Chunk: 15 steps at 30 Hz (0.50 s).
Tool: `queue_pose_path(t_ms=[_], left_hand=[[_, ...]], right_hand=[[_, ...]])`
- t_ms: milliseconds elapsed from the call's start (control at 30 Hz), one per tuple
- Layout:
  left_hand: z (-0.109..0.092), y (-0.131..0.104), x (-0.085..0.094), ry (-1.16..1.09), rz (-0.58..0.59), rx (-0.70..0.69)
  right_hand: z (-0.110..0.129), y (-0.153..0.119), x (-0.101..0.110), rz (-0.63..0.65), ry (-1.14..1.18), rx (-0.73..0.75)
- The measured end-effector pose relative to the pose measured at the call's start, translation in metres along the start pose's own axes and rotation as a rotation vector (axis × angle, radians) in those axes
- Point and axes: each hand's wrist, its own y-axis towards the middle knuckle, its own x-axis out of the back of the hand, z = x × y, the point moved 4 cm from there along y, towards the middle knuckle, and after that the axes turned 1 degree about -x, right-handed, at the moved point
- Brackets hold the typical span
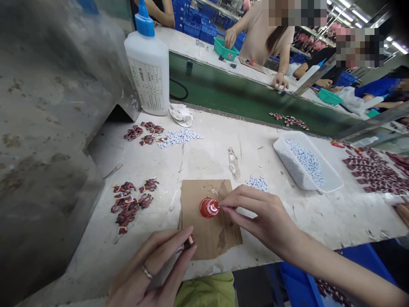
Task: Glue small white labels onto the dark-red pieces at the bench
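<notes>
My left hand (156, 266), with a ring on one finger, pinches a small dark brown figurine piece (188, 243) between thumb and fingertip, over the near left edge of a cardboard sheet (207, 245). On that cardboard is a small red cup (204, 209) with a shiny, glossy top. My right hand (263, 213) has its thumb and fingertips pinched together at the cup's right rim. Whatever lies between those fingertips is too small to make out. Left of the cardboard lies a pile of brown figurine pieces (128, 213). Small pale blue-white pieces (257, 183) lie just beyond my right hand.
A glue bottle (150, 72) with a blue cap stands at the back left beside a crumpled white cloth (181, 114). A white plastic tub (329, 179) of pale pieces sits at right, near rows of brown pieces (373, 170). Co-workers sit across a green divider (223, 89).
</notes>
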Motion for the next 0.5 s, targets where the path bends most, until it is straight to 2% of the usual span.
queue_pose_path(t_ms=[233,500], left_hand=[[-0.003,0.003,-0.008,-0.087,0.052,-0.019],[-0.004,-0.002,-0.012,-0.124,0.057,-0.042]], right_hand=[[0.0,0.002,0.003,0.006,0.047,-0.018],[0.014,-0.006,0.007,0.013,0.348,-0.134]])
